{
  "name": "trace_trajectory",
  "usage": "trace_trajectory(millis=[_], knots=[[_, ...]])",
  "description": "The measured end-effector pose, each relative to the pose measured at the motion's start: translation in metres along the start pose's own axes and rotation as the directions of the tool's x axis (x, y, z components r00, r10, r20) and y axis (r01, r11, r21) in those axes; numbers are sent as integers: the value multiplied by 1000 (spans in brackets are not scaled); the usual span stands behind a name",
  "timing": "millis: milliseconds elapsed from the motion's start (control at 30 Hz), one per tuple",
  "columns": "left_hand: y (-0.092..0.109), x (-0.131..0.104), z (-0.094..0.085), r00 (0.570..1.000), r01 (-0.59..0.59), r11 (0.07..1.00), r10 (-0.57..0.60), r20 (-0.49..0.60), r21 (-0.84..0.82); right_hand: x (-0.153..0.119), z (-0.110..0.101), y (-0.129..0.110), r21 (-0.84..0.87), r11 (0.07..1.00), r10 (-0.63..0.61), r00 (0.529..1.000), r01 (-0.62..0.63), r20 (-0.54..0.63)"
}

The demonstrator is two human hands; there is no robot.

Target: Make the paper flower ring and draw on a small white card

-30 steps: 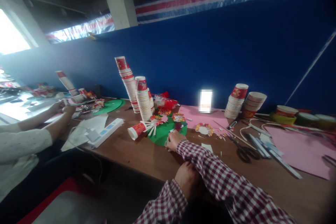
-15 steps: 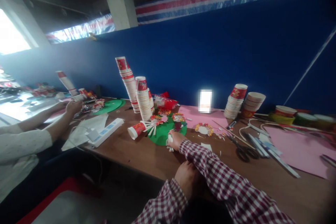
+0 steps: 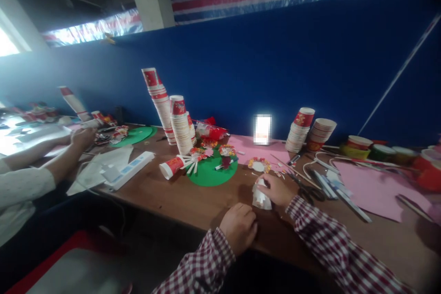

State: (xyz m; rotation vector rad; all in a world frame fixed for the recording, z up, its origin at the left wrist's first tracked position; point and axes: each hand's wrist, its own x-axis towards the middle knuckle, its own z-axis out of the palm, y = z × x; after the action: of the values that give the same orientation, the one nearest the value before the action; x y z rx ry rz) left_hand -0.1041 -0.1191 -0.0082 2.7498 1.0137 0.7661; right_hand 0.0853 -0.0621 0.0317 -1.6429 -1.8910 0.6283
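My right hand (image 3: pixel 277 189) is over the table with its fingers closed around small white paper scraps (image 3: pixel 261 198). Part of the bundle lies against the tabletop, and its exact pieces are blurred. Closed in a loose fist, my left hand (image 3: pixel 239 225) rests at the table's front edge, with nothing visible in it. Beyond the hands is a green round sheet (image 3: pixel 210 175). Cut-cup flowers (image 3: pixel 226 150) and a marker (image 3: pixel 219 167) lie on it. A ring of cut red-and-yellow paper (image 3: pixel 259 165) is just behind my right hand.
Tall paper cup stacks (image 3: pixel 180 131) stand at the back, and one cup (image 3: pixel 171 167) lies on its side. Black scissors (image 3: pixel 308 189) and pink paper (image 3: pixel 368 188) are at right. A power strip (image 3: pixel 132 171) lies at left, near a co-worker's hands (image 3: pixel 82 137).
My right hand has moved right, from the green sheet's front edge to bare tabletop, with white paper scraps. My left hand now shows apart from the right forearm. The view has shifted slightly right.
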Motion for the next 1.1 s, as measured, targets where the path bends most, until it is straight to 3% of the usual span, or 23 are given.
trace_trajectory(millis=[133,233,400,567,1100], knots=[[-1,3,-4,999,-35,996,33,-31,-81,-15,-10,35,53,996,77,994,-73,-80],[-5,11,-7,999,-35,991,31,-34,-131,-20,-10,46,90,992,96,990,-87,-104],[-14,29,-5,999,-37,993,33,-33,-112,-20,-7,41,106,991,99,980,-82,-171],[-15,33,6,998,-62,991,61,-13,-119,-15,2,32,63,994,99,966,-86,-240],[-9,32,3,999,-21,999,23,43,-34,-18,15,26,-139,988,36,977,-67,-212]])
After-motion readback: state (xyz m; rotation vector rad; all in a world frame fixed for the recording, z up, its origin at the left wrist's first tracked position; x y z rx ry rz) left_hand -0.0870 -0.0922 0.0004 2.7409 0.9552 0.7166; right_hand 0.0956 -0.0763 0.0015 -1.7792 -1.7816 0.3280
